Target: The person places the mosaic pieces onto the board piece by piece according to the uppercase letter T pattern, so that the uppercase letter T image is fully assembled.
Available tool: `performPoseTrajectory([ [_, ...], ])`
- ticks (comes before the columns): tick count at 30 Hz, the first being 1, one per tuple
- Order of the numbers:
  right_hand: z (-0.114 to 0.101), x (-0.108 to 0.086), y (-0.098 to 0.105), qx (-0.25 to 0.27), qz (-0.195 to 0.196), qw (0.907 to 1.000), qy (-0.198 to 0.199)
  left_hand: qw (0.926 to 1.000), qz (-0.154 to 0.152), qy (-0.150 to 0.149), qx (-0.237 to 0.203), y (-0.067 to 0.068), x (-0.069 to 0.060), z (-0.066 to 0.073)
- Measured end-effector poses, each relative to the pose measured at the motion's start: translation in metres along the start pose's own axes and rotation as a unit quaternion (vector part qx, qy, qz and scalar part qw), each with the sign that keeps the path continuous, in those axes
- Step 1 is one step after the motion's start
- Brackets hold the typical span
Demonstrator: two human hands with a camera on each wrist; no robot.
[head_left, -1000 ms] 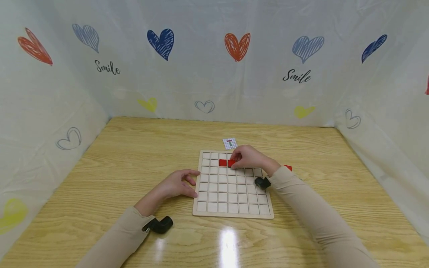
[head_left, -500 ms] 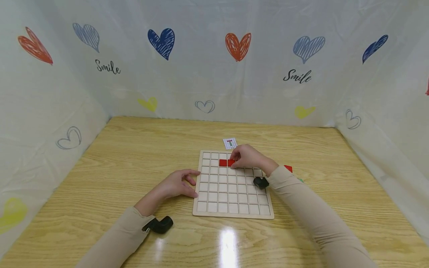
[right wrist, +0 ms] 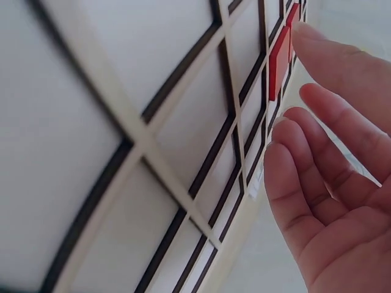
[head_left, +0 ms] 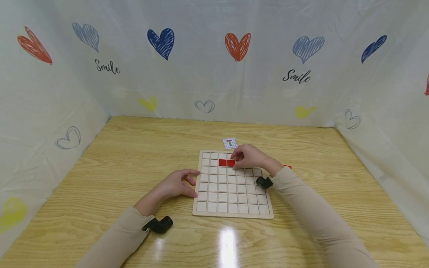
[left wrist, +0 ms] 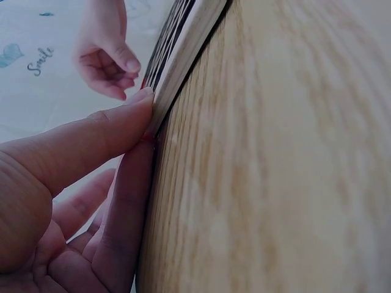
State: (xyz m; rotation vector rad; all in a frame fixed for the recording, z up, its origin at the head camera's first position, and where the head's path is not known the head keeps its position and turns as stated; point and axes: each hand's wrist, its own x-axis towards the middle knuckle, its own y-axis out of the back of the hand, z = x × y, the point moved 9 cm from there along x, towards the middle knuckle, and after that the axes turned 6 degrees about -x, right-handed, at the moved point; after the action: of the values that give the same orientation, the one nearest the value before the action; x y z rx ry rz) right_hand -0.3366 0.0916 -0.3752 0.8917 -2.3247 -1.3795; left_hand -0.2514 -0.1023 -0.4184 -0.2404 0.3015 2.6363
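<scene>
A wooden grid board (head_left: 232, 215) lies on the table, with two red square tiles side by side in its second row from the far edge: a left tile (head_left: 222, 162) and a right tile (head_left: 230, 163). Above the right tile hovers my right hand (head_left: 250, 156). In the right wrist view its thumb (right wrist: 342, 61) is close beside the red tiles, with a gap between thumb and fingers; whether the thumb touches a tile is unclear. My left hand (head_left: 175, 184) rests thumb and fingertips against the board's left edge, fingers loosely bent.
Just beyond the board lies a small card (head_left: 229, 143) printed with a grid and a red-and-green T shape. A red piece (head_left: 288, 166) peeks out behind the right sleeve, mostly hidden. Curtains with printed hearts (head_left: 237, 47) enclose the table's back and sides.
My right hand's fingers have drawn slightly right, uncovering more of the right red tile. The green bit seen by the sleeve half a second ago is hidden now. My left hand stays put.
</scene>
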Motion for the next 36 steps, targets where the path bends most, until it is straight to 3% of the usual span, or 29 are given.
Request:
performPoseTrajectory([
  [16,0.010,-0.022,0.014,0.021,0.032,0.9991,0.016,1.0000,0.000,-0.002,0.003,0.001,-0.001,0.000],
  [36,0.036,-0.052,0.022,0.031,0.058,0.9977,-0.021,1.0000,0.001,0.002,-0.001,-0.001,-0.001,0.001],
])
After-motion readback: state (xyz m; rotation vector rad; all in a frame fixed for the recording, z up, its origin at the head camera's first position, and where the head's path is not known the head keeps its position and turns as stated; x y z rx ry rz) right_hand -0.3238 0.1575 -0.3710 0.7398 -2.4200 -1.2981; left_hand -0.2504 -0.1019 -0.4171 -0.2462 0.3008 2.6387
